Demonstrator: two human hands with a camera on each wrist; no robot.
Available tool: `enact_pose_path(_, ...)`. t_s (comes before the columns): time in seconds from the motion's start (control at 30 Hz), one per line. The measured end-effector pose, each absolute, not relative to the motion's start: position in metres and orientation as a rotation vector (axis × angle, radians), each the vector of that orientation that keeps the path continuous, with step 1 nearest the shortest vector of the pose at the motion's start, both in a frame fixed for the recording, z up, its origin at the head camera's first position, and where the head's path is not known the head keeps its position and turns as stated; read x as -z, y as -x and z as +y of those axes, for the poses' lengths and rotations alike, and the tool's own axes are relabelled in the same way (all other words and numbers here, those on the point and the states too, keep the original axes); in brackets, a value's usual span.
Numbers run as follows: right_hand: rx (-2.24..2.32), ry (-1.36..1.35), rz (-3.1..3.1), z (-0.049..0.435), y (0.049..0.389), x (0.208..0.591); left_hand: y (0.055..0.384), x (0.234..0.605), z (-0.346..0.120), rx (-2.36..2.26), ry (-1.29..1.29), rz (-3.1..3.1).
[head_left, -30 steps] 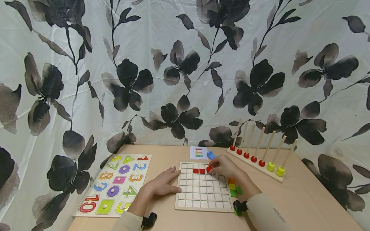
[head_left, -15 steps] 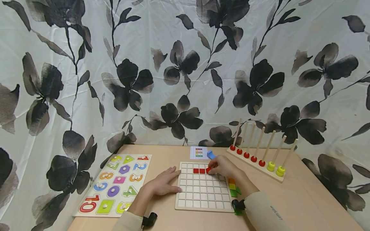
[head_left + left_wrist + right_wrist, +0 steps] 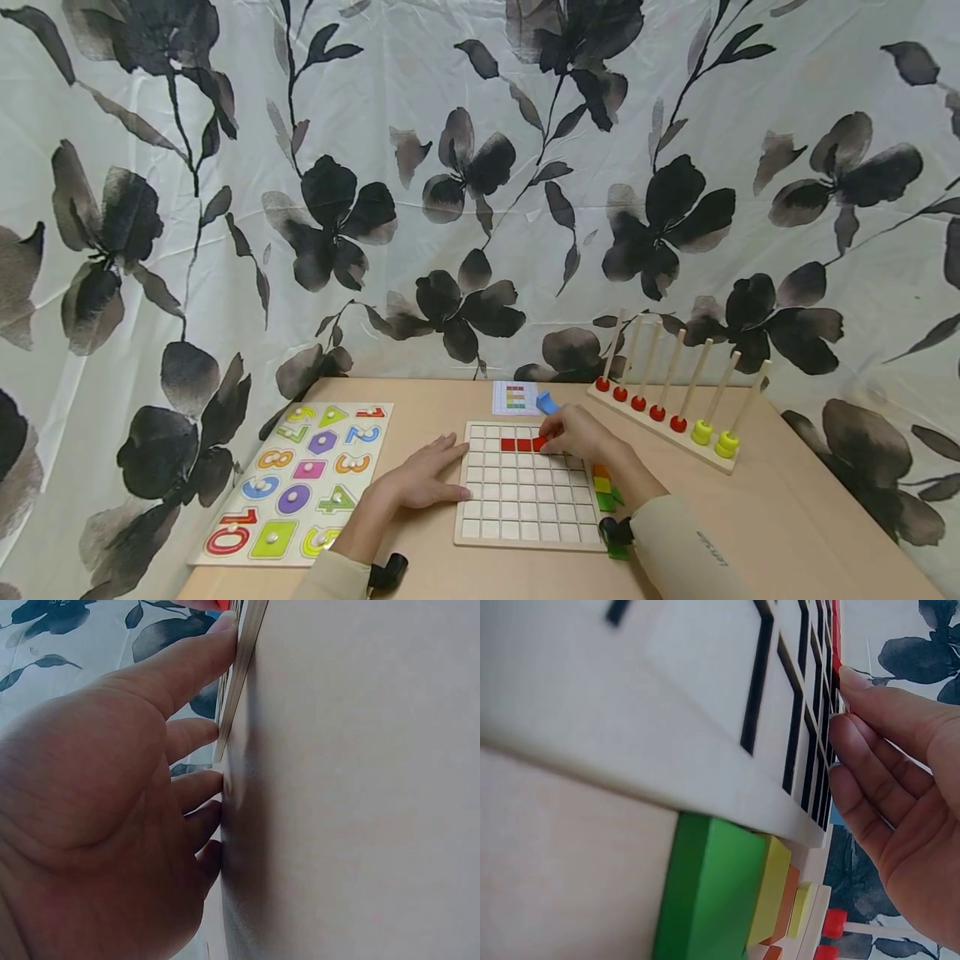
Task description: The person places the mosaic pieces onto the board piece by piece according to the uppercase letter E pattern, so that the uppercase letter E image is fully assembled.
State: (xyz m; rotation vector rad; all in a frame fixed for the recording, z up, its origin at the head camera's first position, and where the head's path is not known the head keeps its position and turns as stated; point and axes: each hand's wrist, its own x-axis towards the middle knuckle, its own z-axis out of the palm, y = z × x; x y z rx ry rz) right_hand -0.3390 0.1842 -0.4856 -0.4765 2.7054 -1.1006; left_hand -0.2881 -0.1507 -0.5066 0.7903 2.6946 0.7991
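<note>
A white grid board (image 3: 525, 500) with square cells lies on the table. Two red tiles (image 3: 508, 445) sit side by side in its second row from the back. At their right end my right hand (image 3: 581, 435) pinches a third red tile (image 3: 538, 444), low in the row and partly covered by the fingers. In the right wrist view the thumb and fingertips of that hand (image 3: 900, 750) are right at the board's surface. My left hand (image 3: 423, 477) has its fingers extended, with thumb and index finger touching the board's left edge; the left wrist view shows its palm (image 3: 82, 780).
Along the board's right edge lie green tiles (image 3: 606, 502), a yellow tile (image 3: 602, 484) and orange ones. A pattern card (image 3: 515, 397) and a blue piece (image 3: 547, 403) are behind it. A number puzzle board (image 3: 300, 483) lies left; a peg rack (image 3: 697, 446) with beads stands right.
The third red tile has come down from a tilt to lie nearly level beside the other two, my right hand moving slightly left with it. My left hand has stayed in place.
</note>
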Motion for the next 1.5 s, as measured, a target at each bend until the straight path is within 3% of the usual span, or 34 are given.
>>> enact_pose_path(1.03,1.105,0.564,2.681,0.191,0.342,0.493,0.287,0.505,-0.152,-0.8,-0.786,2.69)
enact_pose_path(1.5,1.189,0.602,2.79,0.207,0.326,0.47,0.286,0.502,-0.152,-0.795,-0.784,2.692)
